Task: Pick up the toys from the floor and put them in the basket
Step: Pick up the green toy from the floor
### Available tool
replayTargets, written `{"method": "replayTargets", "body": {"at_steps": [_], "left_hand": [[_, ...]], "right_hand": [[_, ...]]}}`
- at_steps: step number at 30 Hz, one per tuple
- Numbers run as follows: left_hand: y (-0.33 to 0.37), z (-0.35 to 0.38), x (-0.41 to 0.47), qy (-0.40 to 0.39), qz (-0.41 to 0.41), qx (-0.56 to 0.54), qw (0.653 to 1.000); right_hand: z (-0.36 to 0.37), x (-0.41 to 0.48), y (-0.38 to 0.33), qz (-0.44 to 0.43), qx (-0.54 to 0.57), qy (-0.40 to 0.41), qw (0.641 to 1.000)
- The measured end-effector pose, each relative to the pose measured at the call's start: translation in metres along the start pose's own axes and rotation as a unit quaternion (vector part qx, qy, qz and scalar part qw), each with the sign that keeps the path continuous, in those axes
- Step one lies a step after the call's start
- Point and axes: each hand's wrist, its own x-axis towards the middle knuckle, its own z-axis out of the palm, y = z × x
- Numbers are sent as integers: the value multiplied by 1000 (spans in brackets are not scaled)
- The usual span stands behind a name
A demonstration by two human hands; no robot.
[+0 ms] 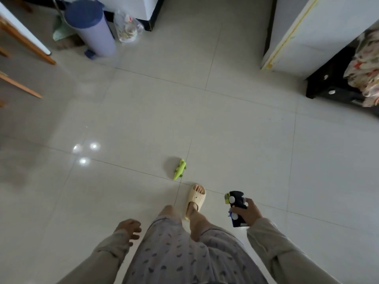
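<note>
A small green toy crocodile (pixel 179 169) lies on the pale tiled floor just ahead of my slippered foot (pixel 195 198). My right hand (pixel 247 212) is shut on a dark blue toy car (pixel 235 206) with white wheels and a yellow-green front, held at my side above the floor. My left hand (pixel 129 229) hangs at the lower left with its fingers loosely apart and nothing in it. No basket is in view.
A purple pedal bin (pixel 92 29) stands at the back left, with a clear plastic bag (pixel 127 27) beside it. Wooden table legs (pixel 24 44) line the left edge. A white cabinet (pixel 307 33) and a dark cabinet with flowered cloth (pixel 365 66) stand at the right.
</note>
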Motion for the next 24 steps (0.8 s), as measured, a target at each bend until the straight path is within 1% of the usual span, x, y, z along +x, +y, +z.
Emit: {"method": "replayTargets", "body": {"at_steps": [2, 4, 8, 11, 15, 19, 21, 24], "left_hand": [[29, 8, -1, 5, 14, -57, 998], [58, 17, -1, -2, 41, -57, 998], [108, 40, 13, -36, 72, 23, 996], [142, 56, 41, -48, 87, 90, 991], [186, 75, 109, -23, 95, 151, 984], [216, 96, 190, -12, 108, 201, 974], [227, 108, 235, -17, 110, 213, 971], [236, 127, 301, -14, 101, 218, 971]], "right_hand": [[-7, 10, -22, -7, -17, -12, 1000], [-9, 19, -41, -13, -30, -23, 999], [-1, 45, -71, -13, -59, -43, 997], [13, 74, -82, 6, -74, -39, 996], [39, 140, -92, 45, -9, -76, 996], [70, 215, -85, 66, 40, -67, 995], [88, 252, -80, 67, 37, -76, 994], [115, 305, -69, 65, 4, -79, 995]]}}
